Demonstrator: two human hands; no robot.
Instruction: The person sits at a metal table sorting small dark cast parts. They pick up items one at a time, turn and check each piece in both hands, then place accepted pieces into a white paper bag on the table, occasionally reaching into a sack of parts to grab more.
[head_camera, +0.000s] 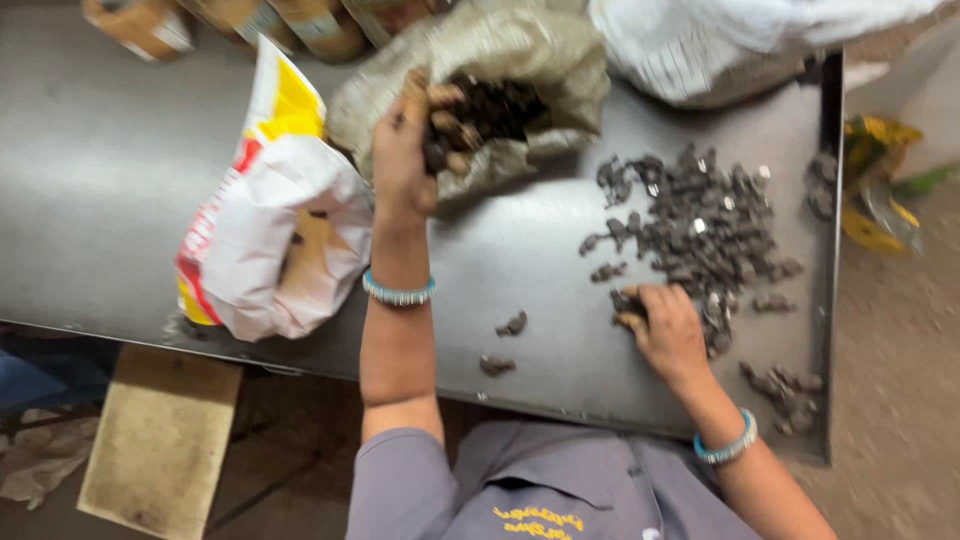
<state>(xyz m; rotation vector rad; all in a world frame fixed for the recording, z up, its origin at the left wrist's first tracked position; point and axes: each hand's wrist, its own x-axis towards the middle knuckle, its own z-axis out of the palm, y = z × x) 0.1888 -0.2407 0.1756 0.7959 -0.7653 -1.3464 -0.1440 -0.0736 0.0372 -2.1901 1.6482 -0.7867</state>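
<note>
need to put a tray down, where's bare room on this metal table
Bare metal table lies left of the white bag, with a smaller strip between the left hand and the dark pile. The right end is crowded.

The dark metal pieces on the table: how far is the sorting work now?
Done, it seems: a large pile of dark pieces lies spread on the metal table. In hand: the left hand lifts a handful from the grey sack, and the right hand rests on pieces at the pile's edge. Left: the sack still holds many pieces. The white bag lies open; its contents are unclear.
</note>
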